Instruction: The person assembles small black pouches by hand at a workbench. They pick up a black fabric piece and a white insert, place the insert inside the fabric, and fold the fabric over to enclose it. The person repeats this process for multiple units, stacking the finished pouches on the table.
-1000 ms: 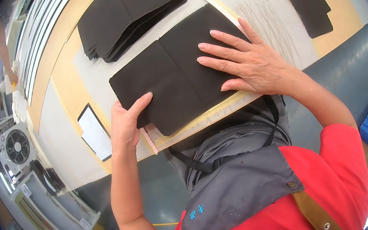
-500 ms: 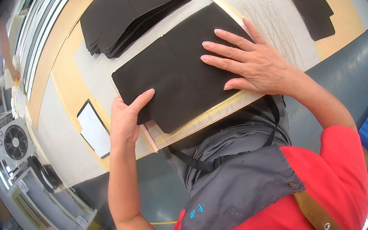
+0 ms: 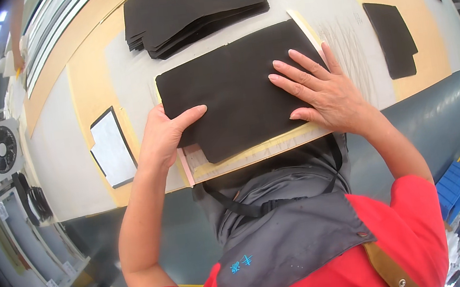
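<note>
A flat black sheet (image 3: 236, 97), roughly rectangular with a notched near left corner, lies on the table close to its front edge. My left hand (image 3: 163, 135) pinches its left edge: the thumb rests on top, and the other fingers are mostly hidden. Spread flat across the right side of the sheet, my right hand (image 3: 330, 94) has its fingers apart and holds nothing. Yellowish guide strips (image 3: 260, 152) run beside the sheet's near edge. Behind it lies a stack of similar black sheets (image 3: 195, 4).
To the left is a white panel with a black border (image 3: 113, 153). A single black piece (image 3: 392, 40) lies on the right of the table (image 3: 129, 70). Beyond the table are a box fan (image 3: 2, 148) and a blue crate (image 3: 455, 187).
The view has shifted a little, moving the whole scene in the picture. Both hands keep the same places on the black sheet, which looks unmoved on the table.
</note>
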The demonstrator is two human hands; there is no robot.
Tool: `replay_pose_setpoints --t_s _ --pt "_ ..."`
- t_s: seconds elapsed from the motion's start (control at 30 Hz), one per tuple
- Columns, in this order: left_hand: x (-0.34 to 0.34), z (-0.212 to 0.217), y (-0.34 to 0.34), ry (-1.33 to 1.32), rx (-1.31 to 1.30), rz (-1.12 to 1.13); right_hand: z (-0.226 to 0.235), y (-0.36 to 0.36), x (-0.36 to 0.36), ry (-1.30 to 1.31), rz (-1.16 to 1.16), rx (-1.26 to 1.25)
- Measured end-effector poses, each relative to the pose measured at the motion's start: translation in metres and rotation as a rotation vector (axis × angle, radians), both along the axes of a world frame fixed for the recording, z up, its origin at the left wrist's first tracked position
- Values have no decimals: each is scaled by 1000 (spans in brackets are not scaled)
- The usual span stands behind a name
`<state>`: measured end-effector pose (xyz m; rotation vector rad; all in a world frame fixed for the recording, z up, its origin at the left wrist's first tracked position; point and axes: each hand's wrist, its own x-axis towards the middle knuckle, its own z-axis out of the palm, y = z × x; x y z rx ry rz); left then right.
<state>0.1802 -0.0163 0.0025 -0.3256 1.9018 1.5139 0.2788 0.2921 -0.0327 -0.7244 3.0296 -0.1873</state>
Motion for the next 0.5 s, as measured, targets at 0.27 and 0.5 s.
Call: replay_pose_setpoints --t_s 0.27,0.5 --pt "-3 -1 -2 0 14 -53 -1 0 -1 17 20 22" --pt "-5 1 -2 3 -28 -71 -2 0 0 10 14 3"
